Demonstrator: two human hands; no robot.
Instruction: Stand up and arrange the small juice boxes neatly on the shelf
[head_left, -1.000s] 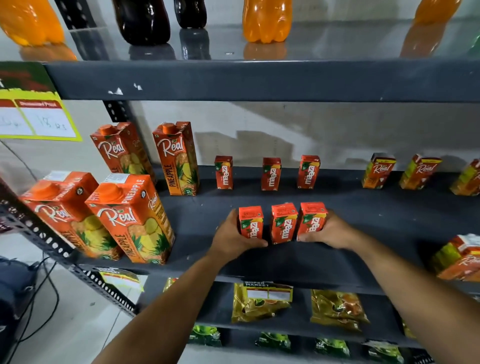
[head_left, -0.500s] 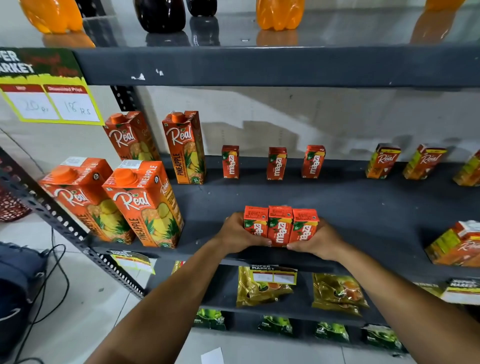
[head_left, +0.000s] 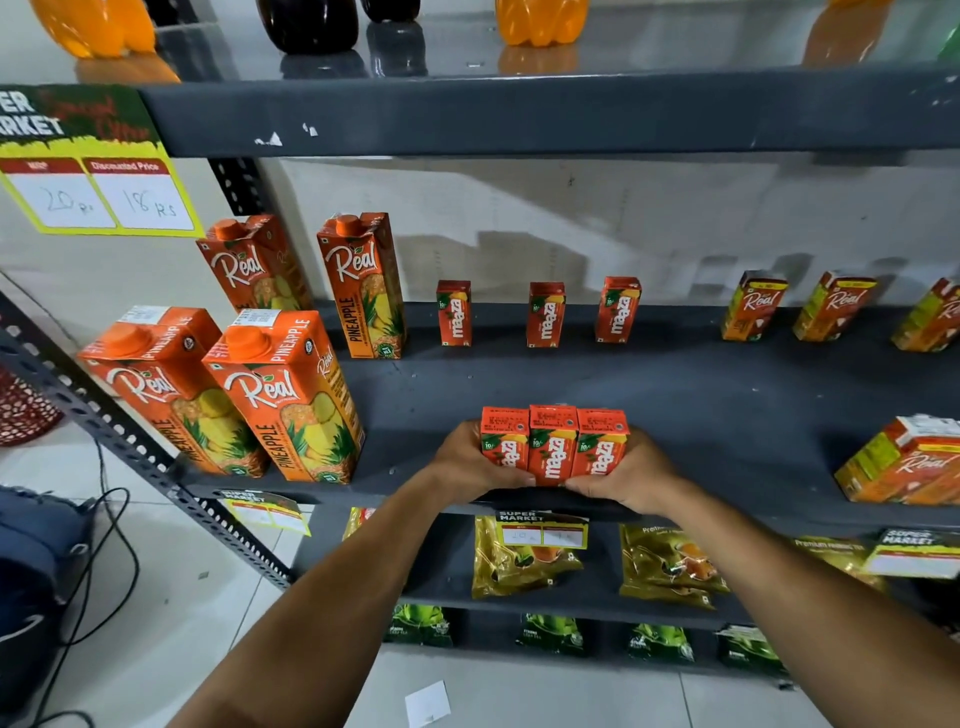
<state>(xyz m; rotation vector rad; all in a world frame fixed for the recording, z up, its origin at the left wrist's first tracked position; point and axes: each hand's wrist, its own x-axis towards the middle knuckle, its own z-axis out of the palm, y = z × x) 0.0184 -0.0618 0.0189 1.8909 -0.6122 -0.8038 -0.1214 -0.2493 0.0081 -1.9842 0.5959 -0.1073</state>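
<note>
Three small red Maaza juice boxes (head_left: 554, 446) stand upright, pressed side by side, at the front edge of the dark grey shelf (head_left: 701, 395). My left hand (head_left: 465, 460) cups the left box and my right hand (head_left: 631, 470) cups the right box, squeezing the row between them. Three more small Maaza boxes (head_left: 545, 314) stand spaced apart at the back of the same shelf. Small Real juice boxes (head_left: 753, 306) stand at the back right, and another group (head_left: 904, 462) sits at the front right.
Tall Real pineapple cartons (head_left: 291, 395) stand at the shelf's left end, front and back. Soda bottles (head_left: 540, 21) sit on the shelf above. Gold packets (head_left: 524, 561) and green packets lie on lower shelves. A price sign (head_left: 98, 192) hangs upper left; cables run over the floor.
The three front boxes, spaced apart a second ago, are now pushed tight together between my hands and sit nearer the shelf's front edge. The view has shifted slightly.
</note>
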